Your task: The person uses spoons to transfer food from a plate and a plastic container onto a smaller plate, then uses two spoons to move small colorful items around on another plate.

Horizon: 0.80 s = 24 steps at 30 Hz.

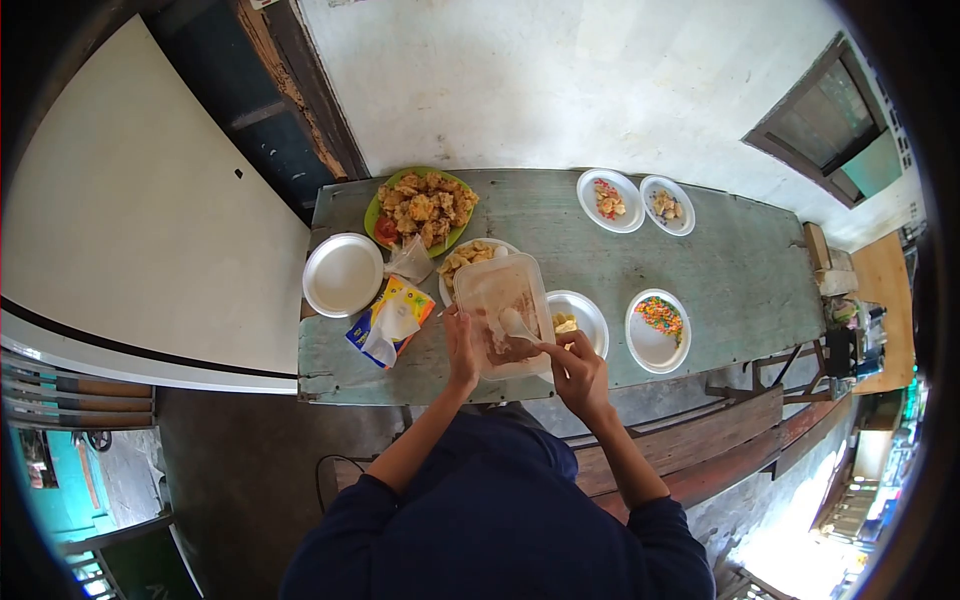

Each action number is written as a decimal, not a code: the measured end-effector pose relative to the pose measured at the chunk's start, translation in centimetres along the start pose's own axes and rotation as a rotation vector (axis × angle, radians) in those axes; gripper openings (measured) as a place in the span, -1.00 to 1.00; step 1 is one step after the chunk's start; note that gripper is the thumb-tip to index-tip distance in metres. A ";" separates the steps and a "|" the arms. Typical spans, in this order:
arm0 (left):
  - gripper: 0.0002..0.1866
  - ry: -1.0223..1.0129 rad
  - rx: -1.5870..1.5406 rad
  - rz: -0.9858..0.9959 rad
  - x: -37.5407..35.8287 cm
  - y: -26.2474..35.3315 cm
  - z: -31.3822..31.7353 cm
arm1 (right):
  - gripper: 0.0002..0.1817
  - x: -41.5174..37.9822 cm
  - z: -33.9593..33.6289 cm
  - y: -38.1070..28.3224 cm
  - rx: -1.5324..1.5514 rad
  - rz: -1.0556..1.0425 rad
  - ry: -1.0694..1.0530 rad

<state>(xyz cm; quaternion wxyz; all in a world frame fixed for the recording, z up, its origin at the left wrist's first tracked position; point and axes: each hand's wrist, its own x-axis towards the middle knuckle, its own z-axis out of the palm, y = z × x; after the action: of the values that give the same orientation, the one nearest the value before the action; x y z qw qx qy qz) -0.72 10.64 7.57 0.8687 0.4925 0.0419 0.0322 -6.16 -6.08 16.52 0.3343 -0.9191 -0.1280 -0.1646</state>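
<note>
My left hand (462,350) grips the left side of a clear plastic food container (480,290), which is tilted toward me. Brown and whitish residue coats its inside. In my right hand (578,372) is a white plastic spoon (516,324), its bowl inside the container. Partly hidden behind the container are a plate of pale yellow pieces (467,257) and a white plate (592,310) with a few pale pieces on it. To the right lies a white plate (655,348) with colourful sprinkles (660,316).
A green plate (371,218) piled with fried food stands at the back left, beside a stack of white plates (342,275), a plastic bag (410,260) and a tissue pack (390,322). Two white plates (600,178) with food sit near the wall. A wooden bench (690,440) runs along the table (760,270).
</note>
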 end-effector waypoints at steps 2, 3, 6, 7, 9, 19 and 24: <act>-0.65 0.030 0.020 -0.008 -0.1 0.0 -0.1 | -0.71 0.4 0.2 -0.8 0.027 0.027 0.006; -0.66 0.028 0.023 0.016 -0.2 0.0 -0.2 | -0.72 0.5 0.4 -1.1 0.061 0.039 0.011; -0.67 0.117 -0.022 0.007 0.2 0.2 -0.4 | -0.74 0.7 0.2 -2.4 0.103 0.088 0.018; -0.68 0.208 -0.076 -0.023 0.4 0.3 -0.5 | -0.74 0.8 0.2 -2.7 0.106 0.123 0.021; -0.64 0.130 -0.073 -0.013 0.4 0.6 -1.0 | -0.76 0.7 0.6 -2.3 0.061 0.121 0.010; -0.63 0.144 -0.154 -0.004 0.2 0.4 -0.9 | -0.76 0.8 0.9 -2.0 0.038 0.162 0.005; -0.65 0.155 -0.094 -0.037 0.6 -0.2 -1.3 | -0.82 1.4 0.8 -1.7 0.005 0.165 -0.065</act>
<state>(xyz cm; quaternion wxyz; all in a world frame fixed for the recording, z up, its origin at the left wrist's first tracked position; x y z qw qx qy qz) -0.22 11.72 6.64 0.8854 0.4464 0.1167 0.0563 -5.28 -4.06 17.46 0.3445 -0.9306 -0.0631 -0.1063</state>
